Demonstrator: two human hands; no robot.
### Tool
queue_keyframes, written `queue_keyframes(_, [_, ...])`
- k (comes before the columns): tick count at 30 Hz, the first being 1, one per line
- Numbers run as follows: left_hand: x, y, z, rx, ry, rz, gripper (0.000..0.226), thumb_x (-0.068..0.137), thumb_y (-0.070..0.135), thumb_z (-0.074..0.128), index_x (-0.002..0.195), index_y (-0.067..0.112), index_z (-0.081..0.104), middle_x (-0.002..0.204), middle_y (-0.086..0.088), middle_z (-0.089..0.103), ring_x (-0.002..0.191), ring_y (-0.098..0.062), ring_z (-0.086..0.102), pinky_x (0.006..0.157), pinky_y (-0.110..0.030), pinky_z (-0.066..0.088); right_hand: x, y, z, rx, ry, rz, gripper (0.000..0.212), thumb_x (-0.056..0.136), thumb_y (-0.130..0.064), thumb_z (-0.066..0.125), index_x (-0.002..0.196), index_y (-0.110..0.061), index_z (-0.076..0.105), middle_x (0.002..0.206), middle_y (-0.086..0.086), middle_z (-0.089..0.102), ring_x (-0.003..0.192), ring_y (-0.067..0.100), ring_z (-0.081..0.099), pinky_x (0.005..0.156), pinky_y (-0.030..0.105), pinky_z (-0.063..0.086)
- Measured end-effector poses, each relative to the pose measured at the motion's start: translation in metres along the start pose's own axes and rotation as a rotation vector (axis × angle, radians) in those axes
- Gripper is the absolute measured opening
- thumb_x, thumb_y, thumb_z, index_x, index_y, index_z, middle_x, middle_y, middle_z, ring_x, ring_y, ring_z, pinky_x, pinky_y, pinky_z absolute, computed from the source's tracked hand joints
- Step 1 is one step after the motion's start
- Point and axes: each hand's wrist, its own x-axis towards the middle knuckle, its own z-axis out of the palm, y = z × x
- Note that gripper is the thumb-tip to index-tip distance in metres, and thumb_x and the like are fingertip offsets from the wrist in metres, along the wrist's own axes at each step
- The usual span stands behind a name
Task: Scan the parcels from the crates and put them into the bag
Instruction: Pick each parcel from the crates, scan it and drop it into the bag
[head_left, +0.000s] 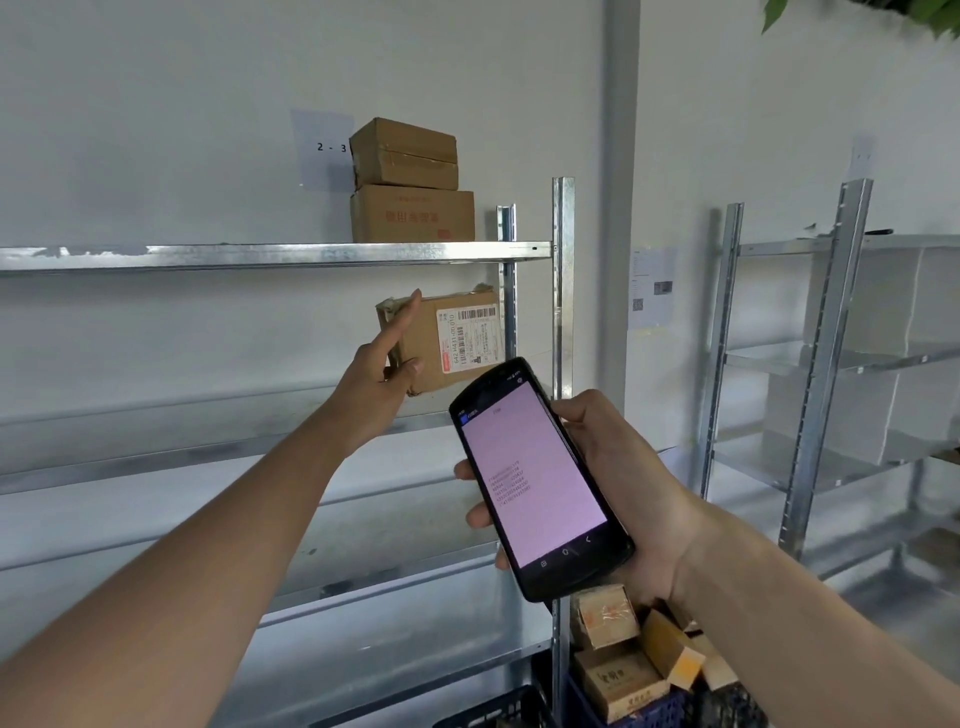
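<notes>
brown cardboard parcel (441, 345) on metal shelf (208, 415), left hand (382, 384) fingers apart touching it; right hand (618, 493) fingers clamped on black handheld scanner (540, 478).

Place: parcel storeroom | Evidence: metal shelving (275, 255), labelled cardboard parcels (413, 213), crates (631, 709), handheld scanner (540, 478)
</notes>
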Motion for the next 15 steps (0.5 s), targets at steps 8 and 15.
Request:
queue_keyframes(8, [-0.036,0.005,-0.009,-0.076,0.093,-0.038,0.099,0.106,0.016,0.06,0.157,0.061,-0.012,0.155,0.015,0.036,0.114,0.015,0.059,0.099,-0.018,0.05,0.012,0.01,0.017,0.065,0.245,-0.171,0.055,0.11,-0.052,0.028,0.13,-0.018,0.066,0.11,0.017,0.071,0.087,0.029,0.075,0.075,0.048,0.063])
queue_keyframes(15, [-0.085,-0.001,-0.053,-0.118,0.289,-0.16,0.086,0.104,0.019,0.065,0.154,0.066,0.013,0.157,0.0,0.046,0.134,-0.023,0.056,0.109,-0.05,0.054,0.027,0.026,0.063,0.128,0.285,-0.177,0.053,0.111,-0.05,0.031,0.122,-0.013,0.067,0.104,0.013,0.067,0.089,0.03,0.073,0.072,0.045,0.063])
